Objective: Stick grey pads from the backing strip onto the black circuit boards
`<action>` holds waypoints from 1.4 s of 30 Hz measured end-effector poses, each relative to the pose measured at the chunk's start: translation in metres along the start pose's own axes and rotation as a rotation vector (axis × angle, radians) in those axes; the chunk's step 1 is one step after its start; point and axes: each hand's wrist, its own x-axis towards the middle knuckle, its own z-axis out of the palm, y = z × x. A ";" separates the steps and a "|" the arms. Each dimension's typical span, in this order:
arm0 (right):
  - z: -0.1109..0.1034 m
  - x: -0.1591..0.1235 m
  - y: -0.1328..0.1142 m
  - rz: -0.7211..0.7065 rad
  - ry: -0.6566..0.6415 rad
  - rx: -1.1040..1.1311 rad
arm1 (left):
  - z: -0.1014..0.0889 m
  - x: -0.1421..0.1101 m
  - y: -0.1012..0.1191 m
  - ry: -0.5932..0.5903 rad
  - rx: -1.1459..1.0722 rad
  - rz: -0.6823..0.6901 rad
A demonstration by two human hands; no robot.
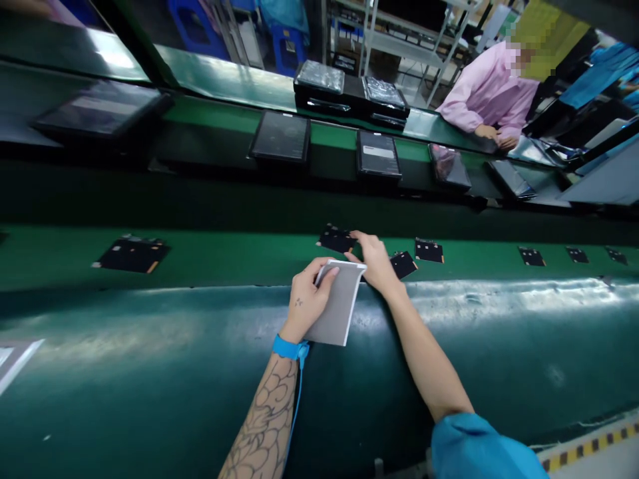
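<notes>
My left hand [310, 299], with a blue strap on its wrist, is closed on a flat grey panel with white edges [339, 306]. The thumb lies across the panel's face, and the panel is tilted above the near ledge. Just beyond it, my right hand [377, 261] has its fingertips and thumb at the right edge of a black circuit board [335, 238] on the green belt, seemingly pinching it. Another black board [403, 264] lies partly behind my right hand, and a third black board [429, 251] rests a little farther right.
More black boards lie along the green belt [239, 256], one of them a board at left [134, 254]. Behind runs a raised line with several dark flat units [282, 138]. A person in pink [492, 93] works at far right. A grey-white piece [17, 359] lies at the left edge.
</notes>
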 end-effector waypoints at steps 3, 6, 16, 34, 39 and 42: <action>0.002 0.011 -0.003 -0.037 0.050 0.069 | -0.012 0.003 -0.010 0.128 -0.071 -0.049; -0.025 -0.011 0.020 0.067 0.193 -0.009 | -0.021 0.007 -0.015 0.203 -0.157 -0.101; -0.038 -0.099 0.051 0.441 0.239 -0.321 | -0.011 0.009 -0.008 0.146 -0.229 -0.108; 0.074 0.041 -0.063 0.394 0.157 -0.263 | -0.059 0.015 -0.039 0.668 -0.358 -0.148; 0.064 0.038 -0.049 0.477 0.255 -0.190 | -0.051 0.012 -0.030 0.428 -0.302 -0.134; 0.046 0.023 -0.042 0.413 0.363 -0.024 | -0.046 0.010 -0.027 0.238 -0.300 -0.141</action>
